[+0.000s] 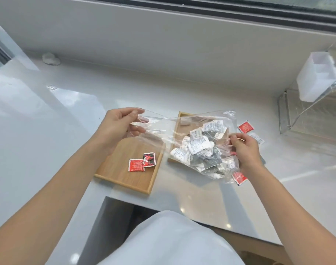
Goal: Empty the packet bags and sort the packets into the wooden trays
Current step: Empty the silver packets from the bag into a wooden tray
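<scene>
Clear plastic, the packet bag (192,142) hangs between my hands over the two wooden trays, still bulging with white and grey packets (199,148). My left hand (117,127) pinches its open mouth; my right hand (243,150) grips its bunched lower end. The near tray (123,180) holds only two red packets (142,162). The far tray (179,119) is mostly hidden behind the bag. Red packets (245,127) lie loose on the counter. I judge the sorting barely begun, with most of it left.
</scene>
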`<state>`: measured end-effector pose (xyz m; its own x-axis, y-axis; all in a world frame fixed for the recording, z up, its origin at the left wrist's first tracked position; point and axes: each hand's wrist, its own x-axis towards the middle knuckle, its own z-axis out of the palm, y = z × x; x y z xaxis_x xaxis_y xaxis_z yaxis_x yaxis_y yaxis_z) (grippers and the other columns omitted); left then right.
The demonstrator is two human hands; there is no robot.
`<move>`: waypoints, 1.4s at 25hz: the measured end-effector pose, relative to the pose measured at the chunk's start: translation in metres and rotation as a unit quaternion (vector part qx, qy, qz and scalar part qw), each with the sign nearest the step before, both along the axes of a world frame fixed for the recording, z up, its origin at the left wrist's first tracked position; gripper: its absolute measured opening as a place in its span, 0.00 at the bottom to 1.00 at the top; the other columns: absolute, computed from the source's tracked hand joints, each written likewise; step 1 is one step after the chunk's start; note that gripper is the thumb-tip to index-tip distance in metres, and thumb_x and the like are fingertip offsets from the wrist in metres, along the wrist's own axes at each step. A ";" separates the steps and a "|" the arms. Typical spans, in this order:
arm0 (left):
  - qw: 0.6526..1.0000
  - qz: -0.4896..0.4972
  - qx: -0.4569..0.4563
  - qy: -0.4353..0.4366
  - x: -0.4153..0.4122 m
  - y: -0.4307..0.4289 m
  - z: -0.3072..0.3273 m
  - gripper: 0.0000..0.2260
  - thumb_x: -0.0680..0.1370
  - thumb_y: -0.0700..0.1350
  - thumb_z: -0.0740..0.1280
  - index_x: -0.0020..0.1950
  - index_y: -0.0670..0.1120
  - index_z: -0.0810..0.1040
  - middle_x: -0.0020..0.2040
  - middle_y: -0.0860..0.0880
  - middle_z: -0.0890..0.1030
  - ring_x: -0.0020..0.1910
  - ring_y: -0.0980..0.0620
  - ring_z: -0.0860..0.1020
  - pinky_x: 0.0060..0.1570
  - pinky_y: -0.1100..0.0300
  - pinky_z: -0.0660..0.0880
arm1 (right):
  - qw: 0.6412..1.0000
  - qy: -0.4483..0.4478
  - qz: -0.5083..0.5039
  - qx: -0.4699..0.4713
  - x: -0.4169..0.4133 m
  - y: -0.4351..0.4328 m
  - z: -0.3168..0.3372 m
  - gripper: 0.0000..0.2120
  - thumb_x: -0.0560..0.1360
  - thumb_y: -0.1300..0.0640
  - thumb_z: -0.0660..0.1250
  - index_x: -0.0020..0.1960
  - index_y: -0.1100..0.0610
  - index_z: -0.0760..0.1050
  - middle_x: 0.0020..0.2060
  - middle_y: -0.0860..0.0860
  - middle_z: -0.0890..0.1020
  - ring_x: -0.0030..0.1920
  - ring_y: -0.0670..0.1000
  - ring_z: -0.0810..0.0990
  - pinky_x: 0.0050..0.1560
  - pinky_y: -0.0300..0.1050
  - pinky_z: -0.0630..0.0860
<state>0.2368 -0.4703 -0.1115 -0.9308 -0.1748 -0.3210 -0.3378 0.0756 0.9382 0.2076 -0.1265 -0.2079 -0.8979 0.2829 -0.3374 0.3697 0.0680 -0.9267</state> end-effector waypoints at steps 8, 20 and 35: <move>0.996 -0.086 0.017 0.008 -0.040 0.064 -0.012 0.11 0.84 0.43 0.58 0.60 0.44 0.80 0.46 0.46 0.84 0.34 0.54 0.84 0.34 0.66 0.79 | 0.994 0.031 -0.068 0.075 0.017 0.067 0.020 0.06 0.81 0.63 0.63 0.46 0.58 0.75 0.33 0.53 0.77 0.20 0.41 0.72 0.28 0.38 0.70; 0.994 -0.112 0.007 0.017 -0.059 0.129 -0.023 0.12 0.84 0.42 0.58 0.62 0.41 0.79 0.45 0.45 0.83 0.33 0.55 0.84 0.36 0.65 0.80 | 0.980 0.048 -0.074 0.178 0.005 0.133 0.039 0.07 0.82 0.57 0.62 0.48 0.58 0.75 0.34 0.50 0.78 0.25 0.43 0.69 0.26 0.37 0.65; 0.998 -0.058 0.020 0.015 -0.063 0.176 -0.032 0.12 0.84 0.42 0.59 0.62 0.42 0.78 0.41 0.47 0.80 0.28 0.57 0.80 0.34 0.65 0.80 | 0.977 0.048 -0.014 0.208 -0.008 0.178 0.041 0.07 0.82 0.56 0.61 0.48 0.56 0.75 0.35 0.50 0.80 0.28 0.41 0.73 0.27 0.39 0.68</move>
<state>0.1741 -0.2943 -0.1439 -0.9533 -0.0534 -0.2974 -0.3008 0.0738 0.9508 0.2000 0.0516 -0.1672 -0.9099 0.4021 -0.1023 0.2890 0.4371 -0.8517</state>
